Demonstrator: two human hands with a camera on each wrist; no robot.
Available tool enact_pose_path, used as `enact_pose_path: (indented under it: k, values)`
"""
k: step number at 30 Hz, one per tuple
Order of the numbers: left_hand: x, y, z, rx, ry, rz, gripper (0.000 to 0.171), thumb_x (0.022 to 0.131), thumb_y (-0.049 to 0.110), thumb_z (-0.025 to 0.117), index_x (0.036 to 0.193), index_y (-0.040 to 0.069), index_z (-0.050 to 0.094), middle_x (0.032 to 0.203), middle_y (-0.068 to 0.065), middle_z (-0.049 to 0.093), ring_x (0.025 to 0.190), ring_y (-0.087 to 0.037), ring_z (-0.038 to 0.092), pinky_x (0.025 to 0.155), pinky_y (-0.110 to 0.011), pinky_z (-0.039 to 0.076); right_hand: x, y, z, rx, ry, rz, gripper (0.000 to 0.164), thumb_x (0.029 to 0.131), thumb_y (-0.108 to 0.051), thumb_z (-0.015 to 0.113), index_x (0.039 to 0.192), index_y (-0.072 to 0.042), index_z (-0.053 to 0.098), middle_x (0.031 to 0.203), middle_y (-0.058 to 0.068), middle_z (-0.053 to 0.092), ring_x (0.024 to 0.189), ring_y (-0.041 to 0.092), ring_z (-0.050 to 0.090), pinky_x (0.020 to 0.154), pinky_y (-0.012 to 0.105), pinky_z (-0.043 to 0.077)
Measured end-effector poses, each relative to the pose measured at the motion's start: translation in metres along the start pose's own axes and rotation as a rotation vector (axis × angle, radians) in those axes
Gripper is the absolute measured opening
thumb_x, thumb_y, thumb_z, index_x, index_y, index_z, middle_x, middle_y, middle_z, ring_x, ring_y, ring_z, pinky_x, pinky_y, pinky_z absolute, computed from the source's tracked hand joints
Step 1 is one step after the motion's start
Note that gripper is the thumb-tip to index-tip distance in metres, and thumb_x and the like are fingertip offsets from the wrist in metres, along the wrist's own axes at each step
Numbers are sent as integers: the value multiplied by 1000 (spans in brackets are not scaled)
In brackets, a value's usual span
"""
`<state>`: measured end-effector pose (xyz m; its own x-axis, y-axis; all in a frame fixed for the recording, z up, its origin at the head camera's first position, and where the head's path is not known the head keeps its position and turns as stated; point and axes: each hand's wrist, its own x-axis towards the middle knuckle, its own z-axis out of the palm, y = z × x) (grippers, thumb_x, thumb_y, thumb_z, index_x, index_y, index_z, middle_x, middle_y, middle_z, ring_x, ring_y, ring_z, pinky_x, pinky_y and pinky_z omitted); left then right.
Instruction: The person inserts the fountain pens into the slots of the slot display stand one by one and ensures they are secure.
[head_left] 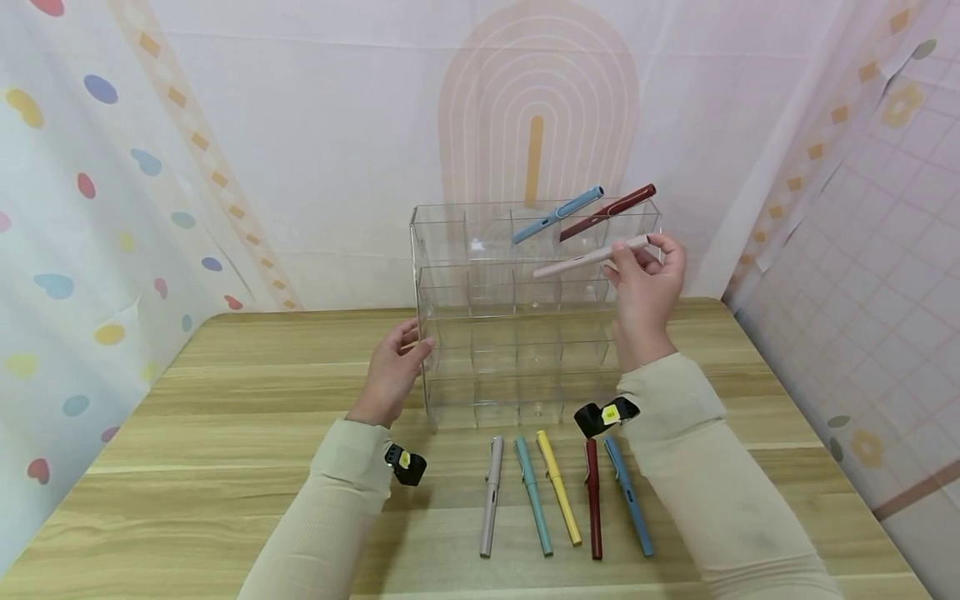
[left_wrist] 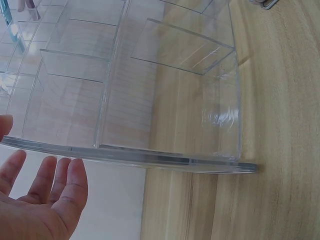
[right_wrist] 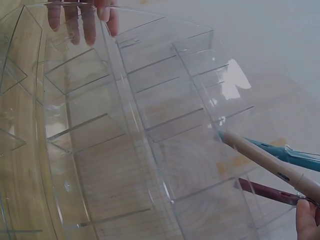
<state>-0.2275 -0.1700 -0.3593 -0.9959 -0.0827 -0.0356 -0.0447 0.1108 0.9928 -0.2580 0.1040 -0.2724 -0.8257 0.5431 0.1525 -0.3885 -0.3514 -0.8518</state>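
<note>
A clear acrylic pen rack (head_left: 491,317) with tiers of compartments stands upright on the table. My left hand (head_left: 392,371) holds its left side panel, thumb inside and fingers (left_wrist: 69,192) outside in the left wrist view. Between thumb and fingers my right hand (head_left: 648,283) pinches a pale pink pen (head_left: 573,263) near its right end. This pen slants across the rack's upper front, its left end lower, over the second tier. In the top tier a light blue pen (head_left: 558,215) and a dark red pen (head_left: 609,212) lean to the right.
Before the rack lies a row of pens on the wooden table (head_left: 225,467): a greyish one (head_left: 491,500), a teal one (head_left: 534,496), a yellow one (head_left: 558,487), a dark red one (head_left: 593,500) and a blue one (head_left: 628,496). Patterned cloth (head_left: 337,150) hangs behind.
</note>
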Motion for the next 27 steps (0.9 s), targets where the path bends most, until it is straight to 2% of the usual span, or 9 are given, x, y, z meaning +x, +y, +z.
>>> enact_pose_path:
  k: [12, 21, 27]
  values:
    - [0, 0, 0, -5, -7, 2, 49, 100, 11, 51, 146, 5, 37, 144, -23, 39, 126, -33, 43, 103, -54, 38, -3, 16, 9, -58, -27, -45, 31, 88, 0, 66, 109, -13, 48, 88, 3, 58, 82, 12, 56, 66, 22, 53]
    - [0, 0, -1, 9, -2, 6, 48, 100, 11, 51, 146, 5, 38, 143, -22, 40, 126, -33, 44, 102, -52, 39, -8, 27, 12, -97, -58, -46, 36, 87, 4, 65, 118, -1, 47, 88, 2, 57, 77, 11, 56, 64, 20, 53]
    - [0, 0, 0, 23, -5, 2, 49, 99, 12, 51, 146, 5, 37, 144, -22, 41, 126, -33, 44, 100, -50, 41, -11, 30, 11, -128, -76, -55, 35, 87, 4, 65, 116, -1, 48, 89, 3, 55, 78, 11, 56, 65, 21, 53]
